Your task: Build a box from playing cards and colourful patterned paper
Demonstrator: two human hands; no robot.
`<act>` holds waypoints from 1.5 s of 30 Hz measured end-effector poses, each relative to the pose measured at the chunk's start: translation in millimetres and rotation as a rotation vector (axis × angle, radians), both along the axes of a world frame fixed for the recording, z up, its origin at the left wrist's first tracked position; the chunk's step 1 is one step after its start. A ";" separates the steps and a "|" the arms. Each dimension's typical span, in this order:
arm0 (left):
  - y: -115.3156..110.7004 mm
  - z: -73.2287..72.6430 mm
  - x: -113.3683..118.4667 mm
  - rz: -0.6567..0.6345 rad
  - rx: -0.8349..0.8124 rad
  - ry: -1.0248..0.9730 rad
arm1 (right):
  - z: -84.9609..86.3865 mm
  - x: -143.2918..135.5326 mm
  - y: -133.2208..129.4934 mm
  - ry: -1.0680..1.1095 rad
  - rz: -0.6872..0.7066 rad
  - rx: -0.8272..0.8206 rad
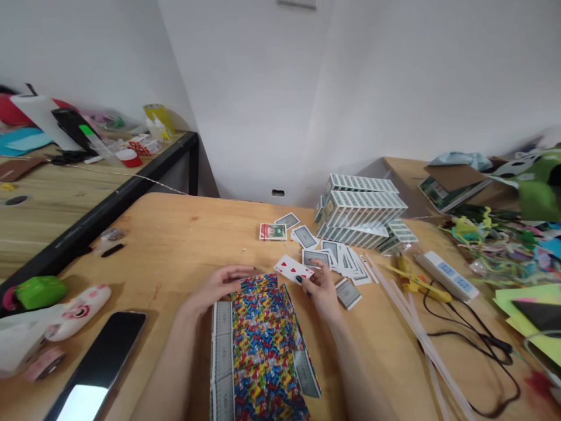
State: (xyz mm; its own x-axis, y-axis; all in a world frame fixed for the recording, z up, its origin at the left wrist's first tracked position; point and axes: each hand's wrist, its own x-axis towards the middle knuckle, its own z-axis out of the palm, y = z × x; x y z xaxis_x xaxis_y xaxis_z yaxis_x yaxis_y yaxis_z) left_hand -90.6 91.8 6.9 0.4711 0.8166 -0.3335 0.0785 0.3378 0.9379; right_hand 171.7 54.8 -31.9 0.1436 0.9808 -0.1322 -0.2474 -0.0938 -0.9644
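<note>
A long piece with a colourful patterned surface [263,339] lies in front of me, with grey-backed playing cards [222,351] along its left side. More card backs [307,374] show on its right side, which leans outward. My left hand [221,286] is at its far left corner, thumb against the edge and fingers stretched along the far end. My right hand [322,286] pinches a playing card [287,268] with red hearts, face up, just past the far right corner. Loose cards [348,260] lie spread face down beyond the right hand, and a small face-down stack [349,293] is beside it.
Striped card-box packs [363,207] are piled at the back right, with a red and green card box [272,232] left of them. Glue sticks [421,333], a yellow glue gun [409,275], a power strip [447,273] and cables lie right. A phone [100,362] lies left.
</note>
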 end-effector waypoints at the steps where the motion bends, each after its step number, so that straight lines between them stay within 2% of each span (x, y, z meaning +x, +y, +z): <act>1: -4.5 -4.2 -0.7 0.101 -0.033 0.018 | 1.2 1.0 -0.8 -0.033 -0.004 0.004; 4: -10.3 -15.1 1.2 0.353 -0.112 -0.032 | 2.7 4.2 -3.6 -0.148 -0.035 0.003; 6: -8.6 -17.8 3.7 0.397 -0.142 -0.103 | 1.6 6.1 -4.7 -0.217 -0.064 0.008; 11: -1.9 -14.4 5.9 0.360 -0.158 -0.110 | -3.9 8.7 -3.0 -0.328 -0.043 0.041; 18: -4.6 -14.8 3.2 0.325 -0.136 -0.087 | -5.7 10.0 -7.0 -0.473 0.006 0.068; 24: -0.9 -20.4 -3.8 0.107 0.031 0.120 | -4.9 12.6 -8.4 -0.664 0.071 0.090; 29: 0.9 -28.8 -3.7 0.116 0.074 0.161 | -3.9 15.4 -6.5 -0.663 0.109 0.091; 35: 2.3 -28.3 -1.0 0.155 0.116 0.146 | -3.0 20.1 -5.0 -0.617 0.169 0.052; 45: 1.1 -28.2 12.4 0.258 0.026 0.063 | -7.0 19.3 -7.0 -0.548 0.237 -0.042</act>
State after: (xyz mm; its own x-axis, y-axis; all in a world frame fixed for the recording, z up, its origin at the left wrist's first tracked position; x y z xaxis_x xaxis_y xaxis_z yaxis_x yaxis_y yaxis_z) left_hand -78.2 93.0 -21.3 0.2253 0.9154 -0.3335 0.0517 0.3306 0.9424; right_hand 191.0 47.8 -38.8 -0.0199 0.9900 -0.1397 0.3170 -0.1263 -0.9400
